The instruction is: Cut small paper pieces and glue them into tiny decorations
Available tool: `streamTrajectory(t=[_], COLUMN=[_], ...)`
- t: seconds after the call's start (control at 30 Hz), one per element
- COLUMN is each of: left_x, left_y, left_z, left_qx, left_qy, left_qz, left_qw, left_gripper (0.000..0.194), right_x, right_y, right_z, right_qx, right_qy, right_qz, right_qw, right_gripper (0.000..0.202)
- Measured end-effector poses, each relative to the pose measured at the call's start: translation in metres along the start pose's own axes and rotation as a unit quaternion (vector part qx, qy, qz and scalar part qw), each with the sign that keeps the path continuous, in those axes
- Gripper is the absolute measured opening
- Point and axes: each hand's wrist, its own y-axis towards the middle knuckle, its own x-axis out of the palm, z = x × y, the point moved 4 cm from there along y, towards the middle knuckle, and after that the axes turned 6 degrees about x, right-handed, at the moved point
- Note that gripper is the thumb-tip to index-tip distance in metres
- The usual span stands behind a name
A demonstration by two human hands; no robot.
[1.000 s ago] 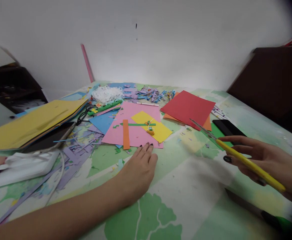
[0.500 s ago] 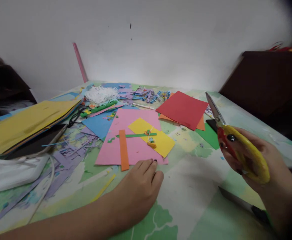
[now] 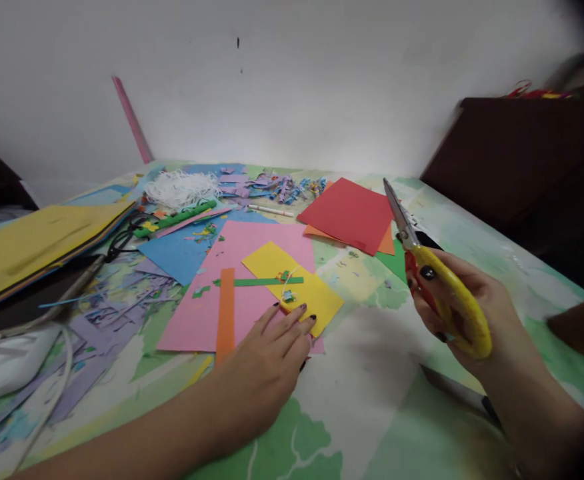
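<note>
My left hand (image 3: 272, 363) lies palm down with its fingers spread, their tips on the yellow paper (image 3: 325, 300) and the pink sheet (image 3: 192, 327). Beside the fingertips is a small figure (image 3: 290, 296) with a white string loop. A green strip (image 3: 257, 282) crosses the yellow paper, and an orange strip (image 3: 225, 313) runs over the pink sheet's left part. On the right, my right hand (image 3: 477, 300) holds yellow-and-red scissors (image 3: 455, 293) above the table, blades closed and pointing up and away.
Red paper (image 3: 347, 213) lies beyond the scissors' left side. A knife (image 3: 455, 390) rests below my right hand. Purple scraps (image 3: 117, 313), a white device (image 3: 9, 360) and stacked coloured paper (image 3: 47, 233) are at left. White string (image 3: 182, 189) is piled at the back.
My left hand has moved forward and spread its fingers onto the yellow paper. The small figure is now partly at its fingertips. The view has shifted to the right.
</note>
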Motion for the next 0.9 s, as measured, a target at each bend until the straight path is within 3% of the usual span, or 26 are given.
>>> streamTrajectory(t=[0.17, 0.37, 0.47, 0.53, 0.6, 0.7, 0.9], left_x=[-0.003, -0.022, -0.03, -0.031, -0.025, -0.016, -0.01], left_y=[-0.001, 0.002, 0.001, -0.001, -0.002, 0.001, 0.007], left_z=[0.003, 0.006, -0.01, -0.032, -0.054, -0.072, -0.064], left_qx=[0.003, 0.009, -0.031, -0.092, -0.152, -0.157, -0.088], left_qy=[0.006, -0.072, -0.118, -0.139, -0.184, -0.247, -0.24], left_qz=[0.035, 0.096, 0.147, 0.183, 0.174, 0.148, 0.083], left_qw=[0.999, 0.993, 0.982, 0.969, 0.955, 0.945, 0.963], left_gripper=[0.035, 0.024, 0.025, 0.021, 0.017, 0.015, 0.02], right_x=[0.003, 0.005, 0.005, 0.005, 0.006, 0.007, 0.011], right_y=[-0.001, -0.003, -0.003, -0.003, -0.004, -0.005, -0.009], right_z=[0.004, 0.006, 0.009, 0.01, 0.011, 0.013, 0.011], right_qx=[-0.004, -0.001, 0.002, -0.001, -0.009, -0.016, -0.007], right_qy=[-0.008, -0.019, -0.018, -0.015, -0.015, -0.018, -0.024], right_qz=[-0.018, -0.035, -0.038, -0.051, -0.062, -0.072, -0.09], right_qw=[1.0, 0.999, 0.999, 0.999, 0.998, 0.997, 0.996], right_gripper=[0.046, 0.048, 0.047, 0.046, 0.045, 0.043, 0.045])
